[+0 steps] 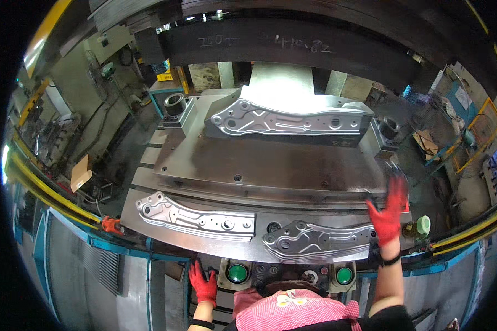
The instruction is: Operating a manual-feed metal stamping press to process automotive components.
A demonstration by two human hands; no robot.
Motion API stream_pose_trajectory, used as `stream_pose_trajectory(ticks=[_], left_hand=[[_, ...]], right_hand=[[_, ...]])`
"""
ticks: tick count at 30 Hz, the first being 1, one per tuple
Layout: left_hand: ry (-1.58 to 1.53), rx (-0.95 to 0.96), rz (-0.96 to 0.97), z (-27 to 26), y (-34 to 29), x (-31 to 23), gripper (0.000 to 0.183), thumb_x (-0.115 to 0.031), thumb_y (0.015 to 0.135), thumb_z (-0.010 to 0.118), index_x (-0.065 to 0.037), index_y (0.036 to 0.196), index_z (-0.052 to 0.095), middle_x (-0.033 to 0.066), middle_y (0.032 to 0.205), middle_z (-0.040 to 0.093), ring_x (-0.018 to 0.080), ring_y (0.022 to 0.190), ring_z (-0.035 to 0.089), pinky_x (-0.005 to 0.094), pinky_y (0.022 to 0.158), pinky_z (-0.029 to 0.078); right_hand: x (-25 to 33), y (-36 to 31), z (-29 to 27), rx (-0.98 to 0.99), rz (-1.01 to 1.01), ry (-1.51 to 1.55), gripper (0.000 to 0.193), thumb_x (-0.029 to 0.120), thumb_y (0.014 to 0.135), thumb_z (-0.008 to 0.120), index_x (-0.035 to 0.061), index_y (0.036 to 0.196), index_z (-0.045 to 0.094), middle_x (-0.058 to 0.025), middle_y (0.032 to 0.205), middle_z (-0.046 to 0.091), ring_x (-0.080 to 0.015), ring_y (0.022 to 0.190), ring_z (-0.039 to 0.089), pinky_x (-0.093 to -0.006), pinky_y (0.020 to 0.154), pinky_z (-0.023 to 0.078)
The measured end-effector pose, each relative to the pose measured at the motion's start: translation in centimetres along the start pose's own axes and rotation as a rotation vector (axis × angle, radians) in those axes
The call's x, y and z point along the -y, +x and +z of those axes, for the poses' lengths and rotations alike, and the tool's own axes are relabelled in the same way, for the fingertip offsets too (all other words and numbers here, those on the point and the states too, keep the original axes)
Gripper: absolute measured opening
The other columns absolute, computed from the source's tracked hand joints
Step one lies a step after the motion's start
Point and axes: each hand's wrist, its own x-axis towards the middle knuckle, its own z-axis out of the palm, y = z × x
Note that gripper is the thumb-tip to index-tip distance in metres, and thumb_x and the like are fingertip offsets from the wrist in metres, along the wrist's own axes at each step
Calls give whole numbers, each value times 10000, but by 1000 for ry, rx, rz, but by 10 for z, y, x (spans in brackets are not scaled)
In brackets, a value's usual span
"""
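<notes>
Red-gloved, the right hand [389, 212] has its grip spread by the right end of a long, bumpy, dark grey metal part [323, 238] on the flat metal surface [221, 247]. The left hand [204, 286], red-gloved too, has its grip spread near a round green button [237, 273]. A bumpy silver metal part [190, 218] lies further left.

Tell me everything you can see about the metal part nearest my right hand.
The metal part is a long, grey, steel-looking stamping with round holes, raised ribs and a stepped lower edge. Its broader end points left. It lies on the right side of the front ledge. The red-gloved right hand overlaps its right end in view; whether they touch is unclear.
</notes>
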Motion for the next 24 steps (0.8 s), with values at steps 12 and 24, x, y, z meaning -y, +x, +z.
stream_pose_trajectory(ticks=[12, 24], left_hand=[[-390, 648, -444, 104, 44, 22, 1168, -409, 557, 844, 19, 1406, 165, 220, 1372, 363, 289, 1267, 376, 357, 1032, 331], [-320, 586, -321, 105, 31, 21, 1147, -462, 584, 811, 29, 1401, 174, 237, 1374, 347, 321, 1282, 346, 359, 1036, 318]], right_hand=[[-118, -376, 70, 469, 1281, 260, 760, 419, 821, 597, -57, 1342, 314, -259, 1373, 347, -347, 1295, 322, -372, 1061, 273], [-65, -65, -36, -224, 575, 253, 683, 181, 815, 642, 4, 1371, 288, -181, 1420, 293, -286, 1317, 279, -403, 1082, 225]])
